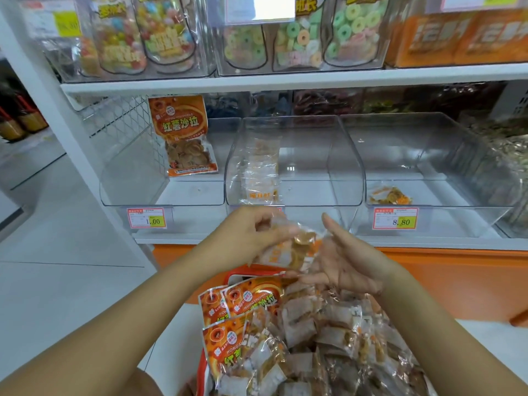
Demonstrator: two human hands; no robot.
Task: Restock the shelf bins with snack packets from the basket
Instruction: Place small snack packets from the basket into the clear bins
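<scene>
A red basket point(243, 274) full of snack packets stands below me; orange packets point(228, 318) lie at its left, small clear-wrapped packets point(320, 332) fill the rest. My left hand point(251, 235) grips a small clear packet point(297, 247) with brown snack inside, just above the basket and in front of the shelf edge. My right hand point(345, 261) is beside it, palm turned inward, fingers spread and touching the packet's right side. The clear middle bin point(294, 205) holds one similar packet point(260, 172). The left bin point(163, 204) holds one upright orange packet point(183, 135).
The right bin point(428, 205) holds a small orange-brown packet point(390, 195). Price tags point(147, 218) hang on the shelf front. Above, a shelf point(285, 78) carries bins of coloured candy. An orange base panel point(457, 281) runs below the shelf; white floor lies to the left.
</scene>
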